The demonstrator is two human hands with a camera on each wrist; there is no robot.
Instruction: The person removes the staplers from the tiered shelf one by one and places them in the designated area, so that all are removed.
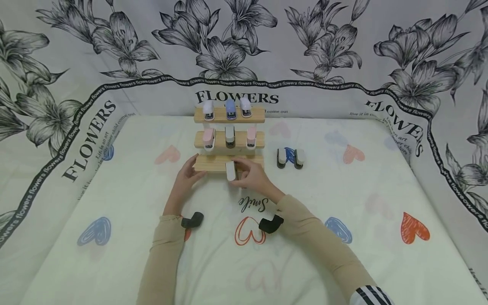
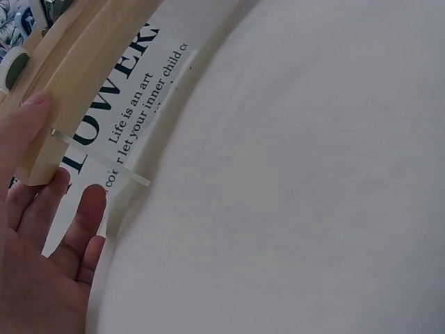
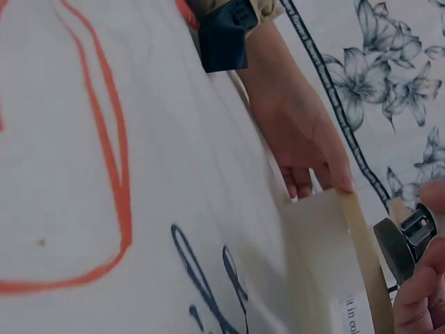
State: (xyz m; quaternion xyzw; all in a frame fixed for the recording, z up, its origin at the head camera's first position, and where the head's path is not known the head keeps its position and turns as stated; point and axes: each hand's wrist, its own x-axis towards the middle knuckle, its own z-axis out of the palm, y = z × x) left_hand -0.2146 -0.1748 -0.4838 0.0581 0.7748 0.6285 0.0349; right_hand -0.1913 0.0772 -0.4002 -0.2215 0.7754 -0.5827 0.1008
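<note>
A three-tier wooden rack (image 1: 213,164) stands mid-table. My left hand (image 1: 185,178) grips the left end of its lowest shelf; in the left wrist view the thumb lies on the wooden board (image 2: 94,69) and fingers are beneath it. My right hand (image 1: 251,174) pinches a small white stapler (image 1: 231,171) at the front of that lowest shelf. Its dark base (image 3: 395,252) shows in the right wrist view, tilted beside the board. Whether the stapler touches the shelf is unclear. The middle shelf bears a pink stapler (image 1: 208,138), a grey one (image 1: 230,136) and another pink one (image 1: 251,137).
On the top shelf sit a white stapler (image 1: 208,109), a blue one (image 1: 230,109) and a pale lilac one (image 1: 245,106). Two pale staplers with dark bases (image 1: 281,158) stand on the tablecloth (image 1: 324,190) right of the rack. A flower-printed curtain (image 1: 320,99) rises behind.
</note>
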